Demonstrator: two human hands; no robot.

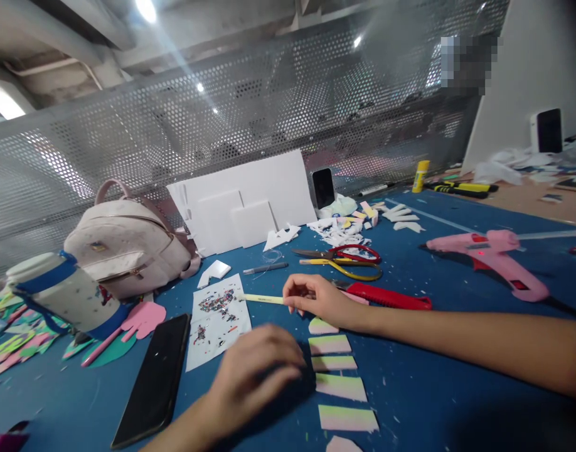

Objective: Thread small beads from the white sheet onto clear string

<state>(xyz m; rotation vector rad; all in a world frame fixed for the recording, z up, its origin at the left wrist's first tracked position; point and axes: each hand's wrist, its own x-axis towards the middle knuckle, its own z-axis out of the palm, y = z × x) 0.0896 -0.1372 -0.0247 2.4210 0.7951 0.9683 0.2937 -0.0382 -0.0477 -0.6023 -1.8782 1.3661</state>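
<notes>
My right hand (316, 300) reaches across the blue table (429, 376) and pinches a thin pale yellow stick (263, 299), whose tip rests on a white sheet (218, 321) speckled with small coloured bits. My left hand (255, 373) lies palm down, fingers curled, on a dark object that it mostly hides. Beside it runs a column of several pink-and-green foam strips (341, 387).
A black phone (156, 380) lies at the left, next to a white-and-blue bottle (64, 292) and a pink backpack (128, 245). Scissors (344, 258), a red cutter (391, 297) and a pink glue gun (497, 254) lie to the right. White foam boards (250, 201) lean on the mesh fence.
</notes>
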